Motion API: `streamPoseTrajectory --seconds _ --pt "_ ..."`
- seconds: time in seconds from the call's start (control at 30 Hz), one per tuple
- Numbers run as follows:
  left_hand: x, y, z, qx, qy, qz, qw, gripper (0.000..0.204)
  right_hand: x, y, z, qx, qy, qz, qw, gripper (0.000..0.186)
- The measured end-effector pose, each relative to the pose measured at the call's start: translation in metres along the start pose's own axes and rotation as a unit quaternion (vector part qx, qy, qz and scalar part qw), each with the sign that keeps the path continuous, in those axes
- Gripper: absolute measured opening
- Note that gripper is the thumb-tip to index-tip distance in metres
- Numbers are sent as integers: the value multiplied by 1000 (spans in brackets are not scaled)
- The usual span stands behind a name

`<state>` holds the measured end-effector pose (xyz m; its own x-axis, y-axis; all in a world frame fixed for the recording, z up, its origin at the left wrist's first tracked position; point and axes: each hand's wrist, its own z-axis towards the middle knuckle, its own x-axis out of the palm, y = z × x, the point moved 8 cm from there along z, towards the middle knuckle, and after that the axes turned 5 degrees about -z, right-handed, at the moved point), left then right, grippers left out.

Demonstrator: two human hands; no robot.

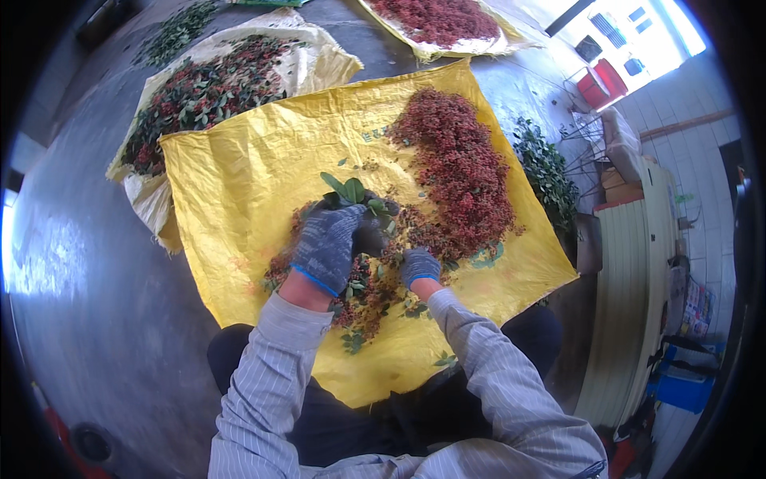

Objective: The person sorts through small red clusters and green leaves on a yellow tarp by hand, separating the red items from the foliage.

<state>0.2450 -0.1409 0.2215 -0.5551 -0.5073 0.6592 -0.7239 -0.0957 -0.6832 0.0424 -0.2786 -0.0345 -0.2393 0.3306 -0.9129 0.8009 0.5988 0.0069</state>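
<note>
My left hand (329,243), in a grey-blue knit glove, is closed round a leafy sprig (349,190), whose green leaves stick out past the fingers. Close by on the right, my right hand (420,265), gloved alike, has its fingers curled at a cluster of small red berries (392,254) that looks like Sichuan pepper. Its fingertips are partly hidden. Below and between both hands lies a loose pile of berry clusters mixed with leaves (363,307). All this rests on a yellow woven sheet (239,176). A larger heap of red berries (459,168) covers the sheet's far right.
Beyond the sheet on the left, a pale sack (319,60) bears berries mixed with leaves. Another sheet of red berries (435,20) lies at the far side. Cut leaves (546,172) are piled at right, near stacked pale boards (622,295) and a red bucket (602,84).
</note>
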Motion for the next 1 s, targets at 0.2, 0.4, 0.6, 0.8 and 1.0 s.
streamPoseTrajectory --seconds 0.2,0.4,0.6,0.8,1.0 --pt "-29 15 17 -16 -55 90 994 19 -18 -29 -3 66 42 380 922 30" --pt "-15 45 27 -75 11 189 979 19 -133 -31 -64 100 130 673 721 25" --pt "7 79 21 -147 21 161 976 18 -171 -43 -85 74 107 754 644 19" --pt "8 66 30 38 8 429 902 34 -202 -37 -87 33 84 750 656 15" --pt "27 72 28 47 40 437 897 29 -214 -37 -96 25 99 721 685 17"
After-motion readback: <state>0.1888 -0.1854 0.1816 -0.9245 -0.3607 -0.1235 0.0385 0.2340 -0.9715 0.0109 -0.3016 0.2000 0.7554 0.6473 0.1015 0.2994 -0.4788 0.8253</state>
